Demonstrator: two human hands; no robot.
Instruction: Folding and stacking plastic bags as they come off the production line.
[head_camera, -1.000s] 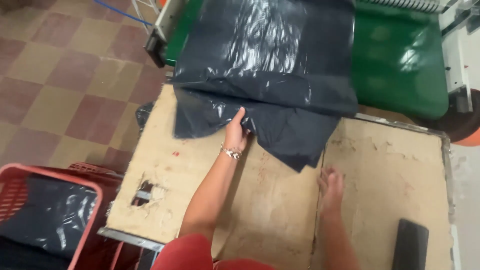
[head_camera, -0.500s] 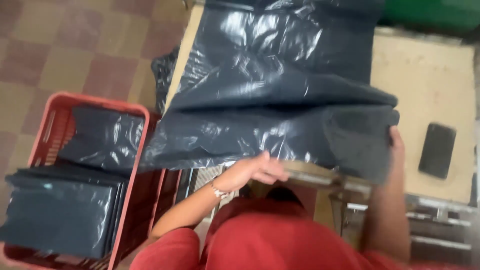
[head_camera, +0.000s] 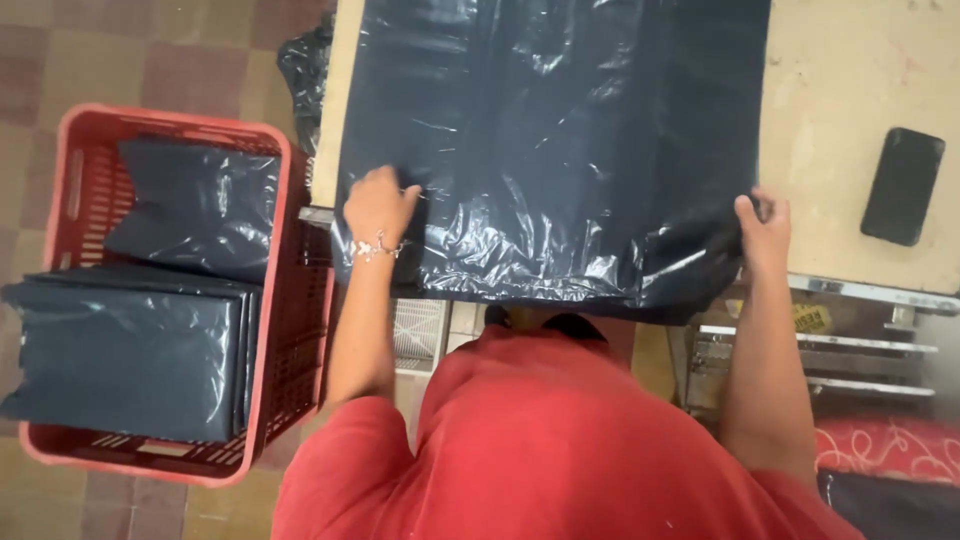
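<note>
A worn tan table (head_camera: 850, 90) fills the upper right, its near edge running across the middle of the view. Over most of it lies a big black plastic bag (head_camera: 560, 150), glossy and wrinkled, spread flat with its near edge hanging a little past the table edge toward the person in the red shirt (head_camera: 540, 440). Left of the table, on the tiled floor (head_camera: 120, 50), stands a red crate (head_camera: 290, 330) with slotted walls; inside it is a stack (head_camera: 120, 350) of folded black bags lying flat, with one looser black bag (head_camera: 195, 205) crumpled at the far end. Another bunch of black plastic (head_camera: 305, 65) hangs off the table's left side, just beyond the crate. The left hand (head_camera: 378, 205), a thin bracelet (head_camera: 378, 246) at its wrist, rests on the bag near its lower left corner, fingers curled down onto the plastic; whether they pinch it cannot be told. The right hand (head_camera: 762, 228) is clenched on the bag's lower right corner, thumb on top and plastic bunched beneath it. A dark phone (head_camera: 902, 185) lies flat on the bare table to the right, near that hand but apart from the bag.
</note>
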